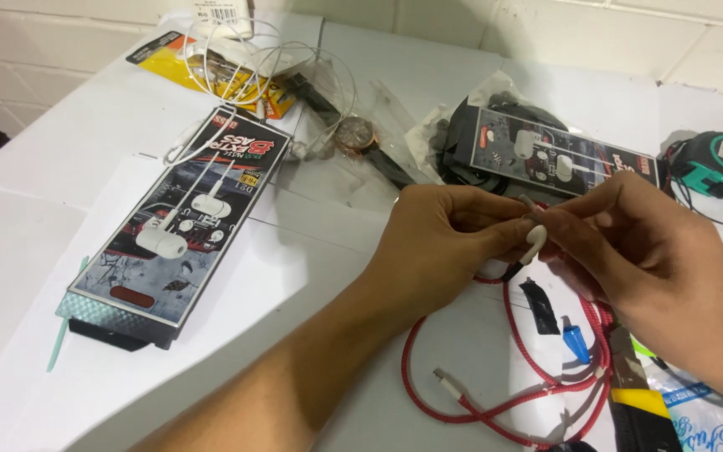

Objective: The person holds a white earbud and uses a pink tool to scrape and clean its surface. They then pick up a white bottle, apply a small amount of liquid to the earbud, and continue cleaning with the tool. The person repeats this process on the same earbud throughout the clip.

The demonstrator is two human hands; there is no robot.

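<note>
Two bare hands meet over the white table (35,251), right of centre. The left hand (441,238) comes in from the near edge, its fingers curled shut with thumb and forefinger pinched on a small white earbud piece (535,242). The right hand (629,243) reaches in from the right, its fingertips closed on the same piece from the other side, along with a thin grey bit that is too small to make out. The earbud piece sits between the two hands, lifted off the table.

Just beneath the hands a red braided cable (495,368) lies in loose loops on the near right, a blue clip (576,343) beside it. On the left lies a long dark earphone box (177,226), showing white earbuds through its window. A second box of the same kind (546,155) lies beyond the hands, partly in clear plastic. A wristwatch (355,136) rests between the two boxes, further back, amid tangled white earphone wire (294,59). A green tape measure (717,163) sits at the far right.
</note>
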